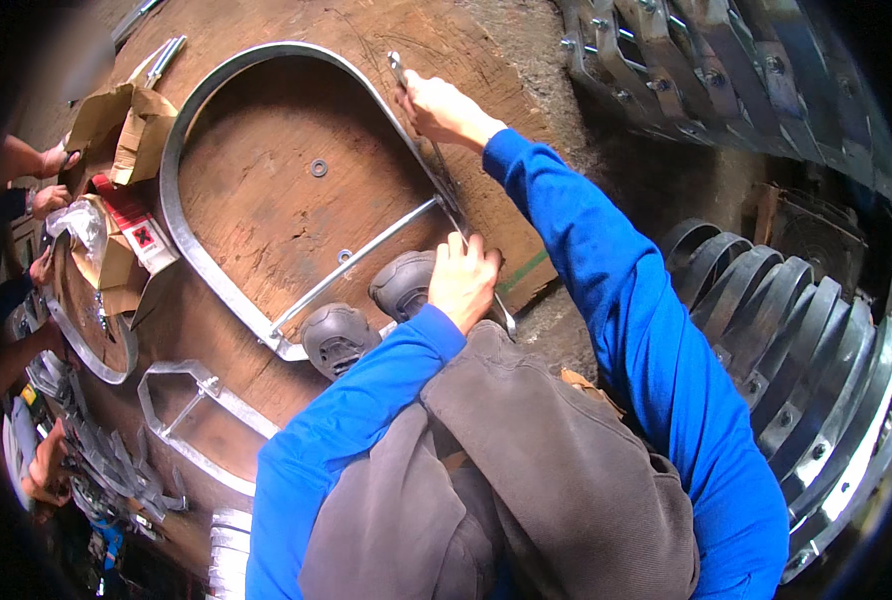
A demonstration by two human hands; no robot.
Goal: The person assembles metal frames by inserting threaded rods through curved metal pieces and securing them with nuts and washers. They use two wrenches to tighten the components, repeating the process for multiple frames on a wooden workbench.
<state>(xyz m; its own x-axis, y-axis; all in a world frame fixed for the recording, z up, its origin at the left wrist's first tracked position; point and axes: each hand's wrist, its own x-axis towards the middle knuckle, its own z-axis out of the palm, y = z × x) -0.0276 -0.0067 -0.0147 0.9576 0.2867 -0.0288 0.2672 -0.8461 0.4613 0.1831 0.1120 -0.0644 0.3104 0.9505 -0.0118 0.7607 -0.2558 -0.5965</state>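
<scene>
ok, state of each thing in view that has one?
Right hand: closed on the wrench
Wrench: gripped
Left hand: fingers curled, grip partly hidden
Rounded metal frame: lying on the wooden board
Crossbar: spanning that frame
Washers: loose, flat
Upper cardboard box: flaps open
Smaller metal frame: lying down

We're standing in a metalworking shop here: a bent metal hoop [171, 190] is lying across scuffed wooden boarding [276, 195], a wrench [397, 66] is showing beside it, bolted metal bands [811, 385] are crowding the right, and an open cardboard box [146, 130] is sitting near co-workers' hands [51, 200].
</scene>
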